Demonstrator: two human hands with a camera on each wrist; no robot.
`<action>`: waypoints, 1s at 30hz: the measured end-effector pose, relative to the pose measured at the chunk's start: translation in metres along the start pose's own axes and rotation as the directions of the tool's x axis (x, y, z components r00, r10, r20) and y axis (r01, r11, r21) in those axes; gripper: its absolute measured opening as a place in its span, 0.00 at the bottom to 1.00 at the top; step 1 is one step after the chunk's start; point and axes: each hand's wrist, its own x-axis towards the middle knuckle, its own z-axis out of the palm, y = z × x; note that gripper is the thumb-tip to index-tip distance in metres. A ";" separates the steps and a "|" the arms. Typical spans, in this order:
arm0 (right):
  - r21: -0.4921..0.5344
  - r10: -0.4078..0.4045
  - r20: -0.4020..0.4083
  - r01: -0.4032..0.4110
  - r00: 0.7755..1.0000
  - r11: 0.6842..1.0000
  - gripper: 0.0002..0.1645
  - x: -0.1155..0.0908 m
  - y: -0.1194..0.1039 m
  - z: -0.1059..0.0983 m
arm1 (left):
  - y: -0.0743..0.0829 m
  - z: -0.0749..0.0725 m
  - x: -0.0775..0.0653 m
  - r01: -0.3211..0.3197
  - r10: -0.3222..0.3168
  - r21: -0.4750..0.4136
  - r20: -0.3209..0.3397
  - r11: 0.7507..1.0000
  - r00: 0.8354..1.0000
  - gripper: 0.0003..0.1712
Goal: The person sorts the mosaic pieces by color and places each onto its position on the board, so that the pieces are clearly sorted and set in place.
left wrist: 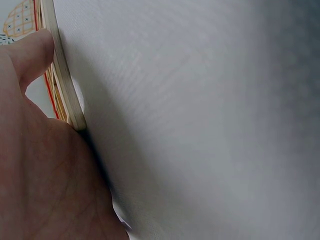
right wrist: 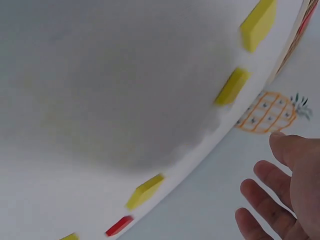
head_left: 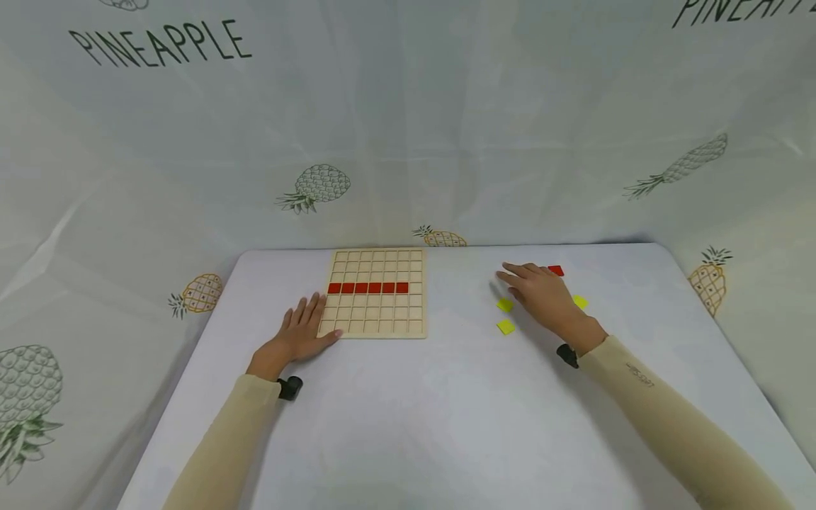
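Observation:
My left hand [head_left: 298,334] lies flat with spread fingers at the lower left corner of a wooden grid board [head_left: 376,326]. Its thumb rests on the board's front edge, as the left wrist view also shows. Across the board's middle runs a row of several red square tiles [head_left: 360,288]. My right hand [head_left: 545,297] hovers above the table at the right, holding nothing, its fingers loosely extended. Near it lie a loose red tile [head_left: 557,270] and yellow tiles [head_left: 506,326]. In the right wrist view, yellow tiles [right wrist: 233,86] and the red tile [right wrist: 119,226] lie apart from the fingers.
A white table [head_left: 408,418] extends under both forearms. Behind it and at its sides hangs a pale sheet [head_left: 510,106] printed with pineapples and lettering. Dark wrist cameras [head_left: 290,388] are worn on both wrists.

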 end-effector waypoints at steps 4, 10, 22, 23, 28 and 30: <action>-0.014 0.039 0.012 -0.039 0.999 0.999 0.26 -0.010 0.015 -0.005 | 0.000 0.000 -0.002 -0.004 0.004 -0.010 -0.004 1.000 1.000 0.60; -0.053 0.088 0.068 -0.084 0.994 0.995 0.29 -0.021 0.037 -0.011 | -0.001 0.002 -0.001 -0.005 0.005 -0.003 -0.011 1.000 1.000 0.60; -0.083 0.149 0.145 -0.138 0.978 0.987 0.30 -0.030 0.076 -0.008 | -0.003 0.002 0.001 -0.005 0.005 0.002 -0.003 1.000 1.000 0.60; -0.089 0.159 0.164 -0.146 0.974 0.985 0.30 -0.030 0.078 -0.008 | -0.003 0.003 0.002 -0.007 0.007 0.001 -0.003 1.000 1.000 0.61; -0.108 0.197 0.245 -0.175 0.949 0.979 0.31 -0.028 0.085 -0.008 | -0.004 0.004 0.003 -0.010 0.010 0.003 0.000 1.000 1.000 0.62; -0.108 0.199 0.259 -0.176 0.945 0.978 0.31 -0.027 0.087 -0.007 | -0.004 0.003 0.003 -0.008 0.008 0.007 0.001 1.000 1.000 0.61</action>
